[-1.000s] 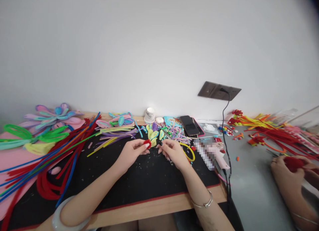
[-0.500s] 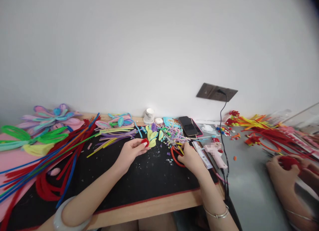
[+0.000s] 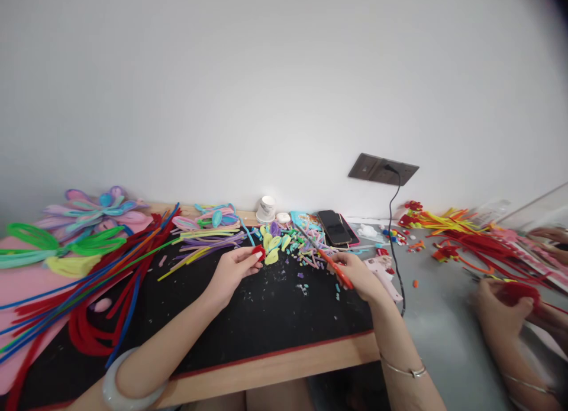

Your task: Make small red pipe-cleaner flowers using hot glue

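Our left hand (image 3: pixel 233 275) pinches 1 small red piece (image 3: pixel 258 253), seemingly unfinished | our right hand (image 3: pixel 358 276) grips orange scissors (image 3: pixel 342 276), apart from it | 1 pastel flower (image 3: pixel 105 200) looks complete

Left fingers (image 3: pixel 242 254) pinched together; right fingers (image 3: pixel 341 258) curled.

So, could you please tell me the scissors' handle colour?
The scissors' handle is orange-red, shown in the head view.

Red piece (image 3: pixel 258 253); orange-red scissor handles (image 3: pixel 343 277); black mat (image 3: pixel 257 334).
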`<action>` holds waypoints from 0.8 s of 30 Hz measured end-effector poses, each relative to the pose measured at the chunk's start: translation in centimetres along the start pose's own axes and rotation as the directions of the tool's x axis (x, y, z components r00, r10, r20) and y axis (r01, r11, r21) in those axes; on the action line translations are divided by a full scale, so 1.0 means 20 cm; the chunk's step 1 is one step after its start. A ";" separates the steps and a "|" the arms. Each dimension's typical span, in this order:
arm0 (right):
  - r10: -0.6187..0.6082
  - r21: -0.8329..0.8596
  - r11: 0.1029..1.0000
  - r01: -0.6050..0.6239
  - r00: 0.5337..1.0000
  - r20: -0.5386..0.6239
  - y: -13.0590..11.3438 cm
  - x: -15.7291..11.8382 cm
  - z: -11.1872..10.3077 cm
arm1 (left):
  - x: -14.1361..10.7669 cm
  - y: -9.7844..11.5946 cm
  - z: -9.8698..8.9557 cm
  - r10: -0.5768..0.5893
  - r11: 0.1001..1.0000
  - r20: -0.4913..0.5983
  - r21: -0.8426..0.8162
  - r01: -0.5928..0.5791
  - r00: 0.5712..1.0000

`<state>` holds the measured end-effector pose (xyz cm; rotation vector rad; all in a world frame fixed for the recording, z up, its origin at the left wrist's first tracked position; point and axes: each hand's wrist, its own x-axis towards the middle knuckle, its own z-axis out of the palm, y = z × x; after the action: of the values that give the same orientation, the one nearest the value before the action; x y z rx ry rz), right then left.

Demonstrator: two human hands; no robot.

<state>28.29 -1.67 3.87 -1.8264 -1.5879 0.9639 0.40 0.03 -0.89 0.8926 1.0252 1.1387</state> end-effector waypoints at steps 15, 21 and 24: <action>-0.196 0.258 0.944 0.207 0.978 -0.068 -0.06 0.12 0.24 | 0.01 0.00 -0.01 0.000 1.000 -0.024 -0.006 -0.001 1.000; -0.377 -0.194 0.913 0.358 0.924 -0.069 -0.08 0.06 0.34 | 0.01 0.01 0.00 0.013 0.994 -0.087 -0.111 -0.023 0.996; -0.419 -0.399 0.844 0.358 0.905 -0.077 -0.09 0.02 0.38 | 0.02 0.01 0.00 0.020 0.982 -0.135 -0.186 -0.045 0.991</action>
<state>21.24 -1.39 0.56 -1.6579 -2.0385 0.3294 0.34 0.41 -0.73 0.6927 0.9939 1.3137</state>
